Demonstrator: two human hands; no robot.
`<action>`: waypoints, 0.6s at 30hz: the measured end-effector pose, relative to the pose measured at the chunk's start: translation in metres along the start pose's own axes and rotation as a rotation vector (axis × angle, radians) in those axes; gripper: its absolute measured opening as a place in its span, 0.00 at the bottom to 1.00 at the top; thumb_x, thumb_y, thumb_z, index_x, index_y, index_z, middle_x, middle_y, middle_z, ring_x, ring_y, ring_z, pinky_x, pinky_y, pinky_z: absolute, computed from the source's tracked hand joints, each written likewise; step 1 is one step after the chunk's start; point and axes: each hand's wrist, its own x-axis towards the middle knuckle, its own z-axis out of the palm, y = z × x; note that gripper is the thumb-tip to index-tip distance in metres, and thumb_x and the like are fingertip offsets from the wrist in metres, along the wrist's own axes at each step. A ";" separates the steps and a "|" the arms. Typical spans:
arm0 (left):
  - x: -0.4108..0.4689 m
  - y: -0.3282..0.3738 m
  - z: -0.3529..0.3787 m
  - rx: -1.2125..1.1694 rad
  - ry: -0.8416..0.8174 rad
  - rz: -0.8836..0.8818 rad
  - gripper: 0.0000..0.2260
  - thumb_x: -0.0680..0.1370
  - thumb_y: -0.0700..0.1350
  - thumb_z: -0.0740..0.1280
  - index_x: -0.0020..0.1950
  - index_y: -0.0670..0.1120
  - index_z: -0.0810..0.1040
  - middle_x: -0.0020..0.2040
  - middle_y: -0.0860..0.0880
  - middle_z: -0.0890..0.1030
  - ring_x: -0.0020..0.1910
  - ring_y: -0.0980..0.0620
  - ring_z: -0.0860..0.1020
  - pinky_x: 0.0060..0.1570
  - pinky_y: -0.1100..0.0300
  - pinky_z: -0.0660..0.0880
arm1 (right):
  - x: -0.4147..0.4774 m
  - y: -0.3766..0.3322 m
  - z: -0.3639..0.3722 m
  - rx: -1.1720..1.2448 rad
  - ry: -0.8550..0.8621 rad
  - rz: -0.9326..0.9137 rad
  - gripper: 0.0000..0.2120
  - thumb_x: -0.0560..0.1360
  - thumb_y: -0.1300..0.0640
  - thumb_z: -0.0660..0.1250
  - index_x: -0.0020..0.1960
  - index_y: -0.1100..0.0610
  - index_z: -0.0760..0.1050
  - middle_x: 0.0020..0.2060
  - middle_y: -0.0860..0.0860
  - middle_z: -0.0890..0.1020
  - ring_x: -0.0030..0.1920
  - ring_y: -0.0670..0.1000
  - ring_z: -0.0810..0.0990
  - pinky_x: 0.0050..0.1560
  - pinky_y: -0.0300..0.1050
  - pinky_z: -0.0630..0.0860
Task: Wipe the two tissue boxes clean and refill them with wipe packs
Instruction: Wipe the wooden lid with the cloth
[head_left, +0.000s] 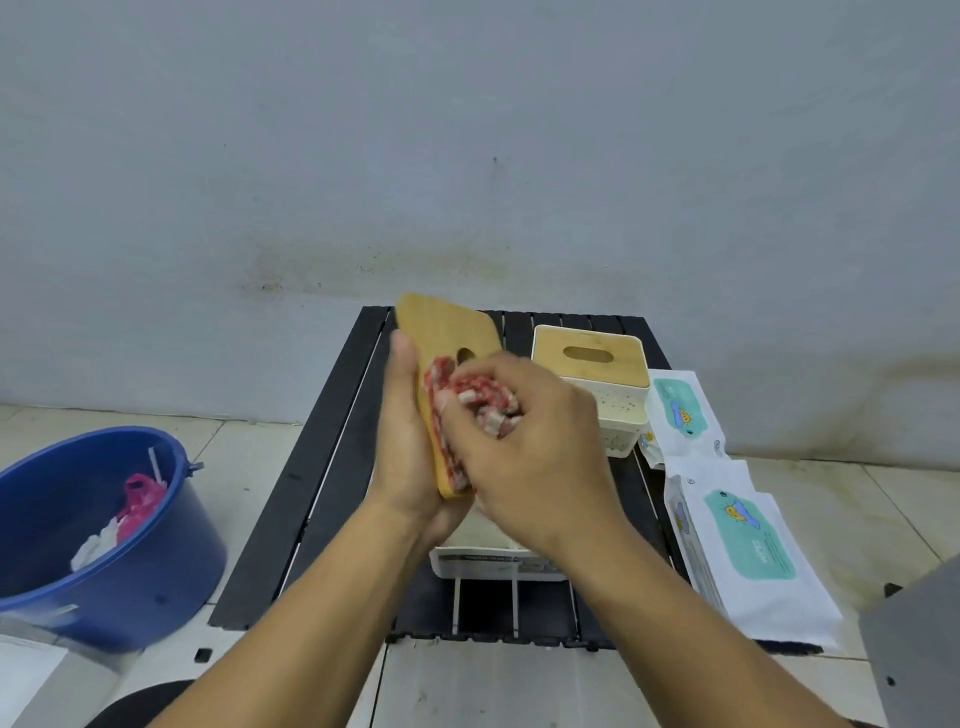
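Lid in hand: flat rectangular bamboo lid with an oval slot (441, 332), lifted off its box and held up on edge above the table, long axis running from the near edge up and away toward the wall.
Left hand (402, 441): fingers closed round the lid's left long edge and back, thumb up along it; it carries the lid.
Right hand (524, 441): fingers curled shut on a bunched red-and-white checked cloth (483, 397), pressing it against the lid's right-facing side just below the slot.
Key relation: the lid's face lies directly left of the right fingers, touching through the cloth; a wiping stroke would probably have to follow the long axis, toward the far end or back to the near corner.
Open box: white plastic tissue box base (493, 561), lidless, on the table beneath both wrists and largely hidden by them; contents cannot be told.
Second box: cream tissue box with bamboo lid in place (592, 374), at the far right of the table, untouched.
Refills: two white wipe packs with teal labels (748, 540), along the table's right edge, nearer the right hand.
Support: low black slatted table (322, 467).
Beside it: blue plastic bucket (171, 545) on the floor to the left, holding pink and white scraps.
Stage, judged: cleaning of the first lid; no refilling begun.
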 end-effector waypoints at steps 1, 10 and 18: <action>0.002 0.007 -0.004 -0.006 0.034 0.022 0.31 0.81 0.68 0.55 0.47 0.43 0.83 0.42 0.44 0.83 0.43 0.47 0.84 0.43 0.55 0.83 | -0.005 0.001 0.004 -0.016 -0.039 -0.006 0.05 0.74 0.50 0.72 0.49 0.47 0.83 0.42 0.44 0.83 0.43 0.44 0.81 0.45 0.48 0.79; 0.004 0.027 -0.017 0.002 0.103 0.068 0.32 0.79 0.72 0.56 0.60 0.48 0.85 0.60 0.39 0.81 0.65 0.30 0.77 0.70 0.32 0.70 | 0.000 0.042 0.001 -0.087 -0.022 0.104 0.04 0.76 0.48 0.70 0.49 0.45 0.81 0.41 0.43 0.81 0.43 0.47 0.82 0.38 0.53 0.82; -0.017 -0.011 0.011 0.127 -0.054 -0.227 0.32 0.79 0.69 0.56 0.63 0.47 0.86 0.62 0.40 0.84 0.61 0.40 0.81 0.66 0.39 0.76 | 0.031 0.048 -0.035 -0.146 0.248 0.099 0.02 0.75 0.51 0.71 0.46 0.48 0.82 0.39 0.42 0.84 0.43 0.44 0.82 0.45 0.45 0.79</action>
